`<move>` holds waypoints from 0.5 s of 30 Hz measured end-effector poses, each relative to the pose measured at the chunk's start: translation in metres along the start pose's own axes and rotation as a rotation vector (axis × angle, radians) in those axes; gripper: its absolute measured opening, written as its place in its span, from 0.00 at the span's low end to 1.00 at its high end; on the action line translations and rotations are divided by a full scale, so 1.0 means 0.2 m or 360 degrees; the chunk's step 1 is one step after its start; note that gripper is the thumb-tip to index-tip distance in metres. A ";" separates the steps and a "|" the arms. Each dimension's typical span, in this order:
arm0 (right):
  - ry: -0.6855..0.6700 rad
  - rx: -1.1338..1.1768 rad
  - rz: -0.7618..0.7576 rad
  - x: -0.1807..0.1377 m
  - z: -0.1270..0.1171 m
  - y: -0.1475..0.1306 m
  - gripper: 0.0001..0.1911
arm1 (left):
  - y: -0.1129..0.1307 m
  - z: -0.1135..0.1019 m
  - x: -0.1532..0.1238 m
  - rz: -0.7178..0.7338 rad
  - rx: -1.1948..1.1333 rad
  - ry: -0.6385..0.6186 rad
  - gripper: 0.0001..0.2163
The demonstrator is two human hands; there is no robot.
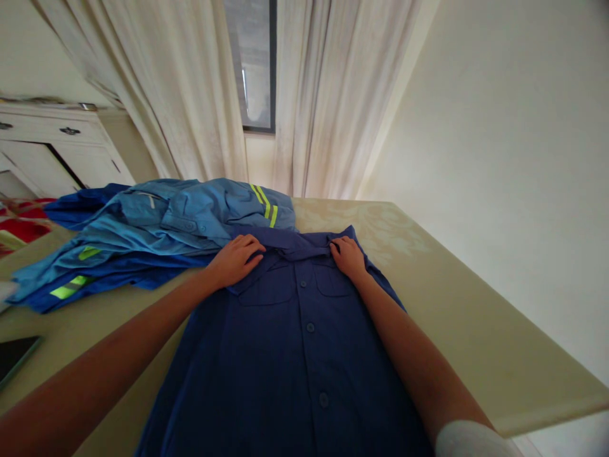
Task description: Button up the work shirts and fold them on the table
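Observation:
A dark blue button-front shirt [266, 355] lies front side up on the table, its lower part running toward me. Its two chest pockets and several buttons show, and the cloth near the collar is bunched and folded. At the shirt's upper left, my left hand [238, 259] has its fingers bent over the fabric, thumb near the folded part. On the upper right, my right hand [348, 255] grips the cloth by the collar with curled fingers. The cloth under both palms is hidden.
Left of the shirt is a heap of light blue workwear [190, 209] with yellow reflective strips, over brighter blue cloth [143, 270]. A dark flat device [16, 355] lies at the table's left. The table [451, 304] ends near a white wall; curtains [190, 82] hang behind.

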State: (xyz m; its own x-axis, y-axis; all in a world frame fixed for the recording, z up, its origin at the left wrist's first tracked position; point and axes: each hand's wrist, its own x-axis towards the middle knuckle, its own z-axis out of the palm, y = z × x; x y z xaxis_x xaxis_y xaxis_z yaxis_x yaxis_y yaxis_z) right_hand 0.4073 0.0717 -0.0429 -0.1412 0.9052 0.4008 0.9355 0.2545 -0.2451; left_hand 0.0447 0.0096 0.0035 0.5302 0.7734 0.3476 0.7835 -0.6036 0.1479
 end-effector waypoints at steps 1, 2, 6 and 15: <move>0.0000 0.0002 -0.0016 0.00 0.00 0.00 0.17 | 0.07 0.00 -0.03 0.0030 -0.0044 -0.0067 0.17; 0.0013 0.0006 -0.0026 0.00 0.00 0.00 0.18 | 0.15 0.00 -0.07 0.0056 -0.0086 -0.0135 0.17; 0.0104 -0.0002 -0.0046 -0.01 -0.02 -0.01 0.18 | 0.45 -0.01 -0.38 0.0104 -0.0160 -0.0343 0.22; 0.0323 -0.0027 -0.0323 -0.07 -0.11 -0.08 0.19 | 0.72 -0.02 -1.35 -0.0329 -0.0065 0.0174 0.19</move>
State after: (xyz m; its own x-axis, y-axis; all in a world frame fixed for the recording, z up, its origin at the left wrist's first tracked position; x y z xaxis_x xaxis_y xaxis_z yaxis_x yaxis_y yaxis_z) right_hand 0.4014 0.0482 -0.0255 -0.2599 0.7494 0.6090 0.9003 0.4160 -0.1278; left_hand 0.0140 -0.2871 -0.0661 0.3201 0.8570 0.4039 0.8568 -0.4438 0.2626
